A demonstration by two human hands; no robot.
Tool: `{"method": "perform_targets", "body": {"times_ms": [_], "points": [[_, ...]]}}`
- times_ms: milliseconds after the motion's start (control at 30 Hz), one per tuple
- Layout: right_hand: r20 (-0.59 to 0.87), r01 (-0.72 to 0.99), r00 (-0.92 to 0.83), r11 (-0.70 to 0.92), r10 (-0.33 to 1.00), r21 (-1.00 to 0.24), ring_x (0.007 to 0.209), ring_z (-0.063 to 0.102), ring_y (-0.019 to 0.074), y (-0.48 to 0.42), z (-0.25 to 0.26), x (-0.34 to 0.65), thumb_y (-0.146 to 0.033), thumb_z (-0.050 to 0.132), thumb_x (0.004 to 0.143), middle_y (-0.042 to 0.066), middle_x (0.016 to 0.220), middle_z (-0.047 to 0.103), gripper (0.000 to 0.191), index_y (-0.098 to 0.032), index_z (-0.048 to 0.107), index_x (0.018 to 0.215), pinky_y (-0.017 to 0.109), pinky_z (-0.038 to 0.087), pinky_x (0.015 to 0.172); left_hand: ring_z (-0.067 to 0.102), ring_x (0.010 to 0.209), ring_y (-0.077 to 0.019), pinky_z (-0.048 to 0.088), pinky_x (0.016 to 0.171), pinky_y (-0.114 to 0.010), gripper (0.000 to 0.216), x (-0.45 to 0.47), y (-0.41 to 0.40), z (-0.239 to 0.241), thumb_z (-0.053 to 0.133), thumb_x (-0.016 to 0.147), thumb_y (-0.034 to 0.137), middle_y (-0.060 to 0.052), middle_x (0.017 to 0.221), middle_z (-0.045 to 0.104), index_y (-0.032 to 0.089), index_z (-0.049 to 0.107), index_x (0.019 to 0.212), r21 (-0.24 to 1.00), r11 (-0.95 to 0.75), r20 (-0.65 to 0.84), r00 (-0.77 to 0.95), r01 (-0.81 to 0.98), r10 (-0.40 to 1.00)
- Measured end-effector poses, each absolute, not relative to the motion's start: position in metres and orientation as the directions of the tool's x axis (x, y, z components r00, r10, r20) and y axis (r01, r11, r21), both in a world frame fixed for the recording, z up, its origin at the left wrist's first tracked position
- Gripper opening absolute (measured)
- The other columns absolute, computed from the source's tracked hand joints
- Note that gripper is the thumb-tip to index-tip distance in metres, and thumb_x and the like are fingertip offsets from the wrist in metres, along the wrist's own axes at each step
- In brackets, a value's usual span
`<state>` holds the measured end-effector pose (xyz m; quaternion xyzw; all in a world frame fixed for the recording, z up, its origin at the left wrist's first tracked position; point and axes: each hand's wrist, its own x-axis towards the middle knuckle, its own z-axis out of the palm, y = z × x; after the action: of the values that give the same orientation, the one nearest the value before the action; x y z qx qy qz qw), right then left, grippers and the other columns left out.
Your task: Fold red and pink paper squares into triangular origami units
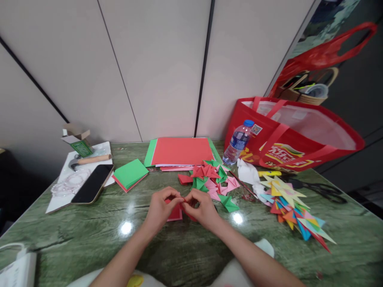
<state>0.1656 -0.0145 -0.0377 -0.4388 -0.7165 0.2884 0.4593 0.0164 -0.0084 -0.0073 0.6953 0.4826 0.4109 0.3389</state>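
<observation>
Near the front middle of the green table, my left hand (164,205) and my right hand (201,206) meet, fingertips pinched together. Between them is a red folded paper (176,213), partly hidden by the fingers. Both hands grip it. Just beyond my right hand lies a heap of folded paper pieces (209,179) in red, green and pink. A stack of green paper squares (131,174), with red beneath, sits to the left. Larger red and green sheets (183,150) are piled against the wall.
On the left are a phone (93,184), a hammer (89,159), a small green box (80,142) and a power strip (19,268). To the right stand a water bottle (238,142) and a red bag (287,135), with scissors (321,189) and multicoloured folded papers (295,211) before them.
</observation>
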Motion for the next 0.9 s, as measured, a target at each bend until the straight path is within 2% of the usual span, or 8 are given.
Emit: {"method": "perform_targets", "body": {"times_ms": [300,433,533,600,667,733,800,900], "points": [[0.424,0.359,-0.192,0.465,0.885,-0.809,0.049,0.045,0.0089,-0.0139,-0.0378,0.1656,-0.016,0.056,0.069,-0.003,0.054,0.049,0.013,-0.017,0.053,0.057,0.019,0.035,0.046,0.053,0.059,-0.0124,0.041,0.059,-0.022,0.009,0.0170,-0.0090,-0.0064,0.060,0.069,0.017,-0.001,0.062,0.059,0.014,0.060,0.060,0.853,-0.344,0.272,0.229,0.393,0.935],[0.371,0.319,-0.177,0.410,0.911,-0.855,0.049,0.046,0.0092,-0.0141,-0.0365,0.1649,-0.020,0.057,0.070,-0.002,0.054,0.051,0.013,-0.017,0.054,0.058,0.020,0.036,0.046,0.053,0.062,-0.0136,0.042,0.061,-0.024,0.007,0.0154,-0.0075,-0.0069,0.061,0.068,0.019,-0.001,0.064,0.058,0.014,0.059,0.064,0.897,-0.263,0.187,0.234,0.356,0.954],[0.273,0.201,-0.159,0.301,0.949,-0.932,0.053,0.050,0.0102,-0.0139,-0.0345,0.1651,-0.024,0.059,0.069,-0.001,0.061,0.056,0.008,-0.017,0.056,0.068,0.020,0.039,0.049,0.055,0.069,-0.0151,0.043,0.066,-0.025,0.017,0.0145,-0.0055,-0.0062,0.065,0.063,0.021,-0.002,0.073,0.061,0.014,0.059,0.078,0.941,-0.157,0.084,0.244,0.300,0.966],[0.219,0.116,-0.134,0.235,0.966,-0.965,0.056,0.053,0.0111,-0.0134,-0.0331,0.1657,-0.024,0.061,0.067,-0.001,0.064,0.058,0.012,-0.017,0.055,0.074,0.021,0.041,0.050,0.053,0.069,-0.0145,0.041,0.066,-0.024,0.018,0.0147,-0.0045,-0.0063,0.064,0.063,0.022,-0.001,0.074,0.061,0.014,0.060,0.079,0.955,-0.102,0.006,0.326,0.277,0.945],[0.190,0.072,-0.108,0.198,0.976,-0.978,0.056,0.053,0.0113,-0.0127,-0.0323,0.1662,-0.024,0.063,0.065,-0.002,0.063,0.058,0.015,-0.018,0.053,0.074,0.021,0.041,0.051,0.048,0.059,-0.0112,0.037,0.056,-0.021,0.012,0.0156,-0.0042,-0.0078,0.061,0.066,0.024,0.003,0.060,0.053,0.013,0.057,0.064,0.951,-0.069,-0.064,0.411,0.301,0.909],[0.175,0.063,-0.107,0.182,0.979,-0.981,0.055,0.053,0.0112,-0.0118,-0.0323,0.1664,-0.026,0.065,0.064,-0.002,0.062,0.057,0.015,-0.018,0.054,0.070,0.022,0.041,0.051,0.035,0.047,-0.0074,0.027,0.045,-0.018,0.026,0.0167,-0.0044,-0.0103,0.060,0.066,0.026,0.007,0.047,0.036,0.014,0.046,0.048,0.935,-0.055,-0.108,0.428,0.351,0.897],[0.165,0.053,-0.117,0.172,0.979,-0.984,0.054,0.052,0.0108,-0.0110,-0.0332,0.1664,-0.027,0.066,0.063,-0.002,0.062,0.057,0.015,-0.017,0.055,0.067,0.022,0.041,0.051,0.024,0.044,-0.0058,0.018,0.042,-0.018,0.036,0.0176,-0.0049,-0.0126,0.059,0.066,0.028,0.008,0.045,0.023,0.015,0.035,0.043,0.920,-0.051,-0.118,0.400,0.387,0.909],[0.152,0.019,-0.116,0.156,0.981,-0.988,0.054,0.052,0.0109,-0.0101,-0.0348,0.1662,-0.028,0.068,0.062,-0.002,0.061,0.057,0.016,-0.017,0.056,0.065,0.022,0.041,0.051,0.019,0.044,-0.0055,0.015,0.041,-0.018,0.039,0.0179,-0.0061,-0.0146,0.058,0.067,0.028,0.008,0.046,0.019,0.017,0.029,0.042,0.910,-0.071,-0.099,0.381,0.407,0.919]]}}
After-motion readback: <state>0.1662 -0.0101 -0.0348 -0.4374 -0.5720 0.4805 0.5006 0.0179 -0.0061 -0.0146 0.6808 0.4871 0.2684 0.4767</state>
